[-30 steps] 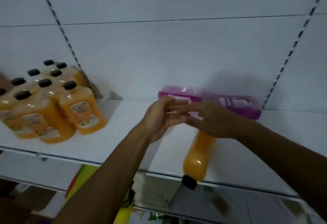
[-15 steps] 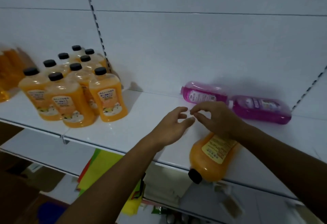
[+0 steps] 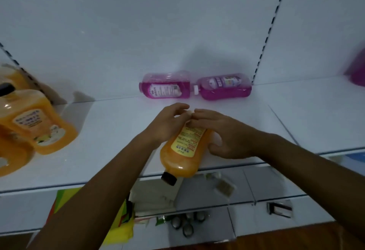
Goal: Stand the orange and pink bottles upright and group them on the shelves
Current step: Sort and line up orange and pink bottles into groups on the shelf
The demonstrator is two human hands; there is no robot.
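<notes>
Both hands gripped the lying orange plastic bottle on the white shelf, left hand and right hand curled round its sides.

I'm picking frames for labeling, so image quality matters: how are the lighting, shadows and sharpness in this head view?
Head view: dim, bluish light; a soft shadow on the wall behind the two lying pink bottles; small glints on the lying orange bottle; the upright orange bottles at the left edge and a purple shape at the right edge are smeared; shelf lines bow from the wide-angle lens.

A lying bottle overhangs the shelf edge, two more bottles behind it (end to end).
</notes>
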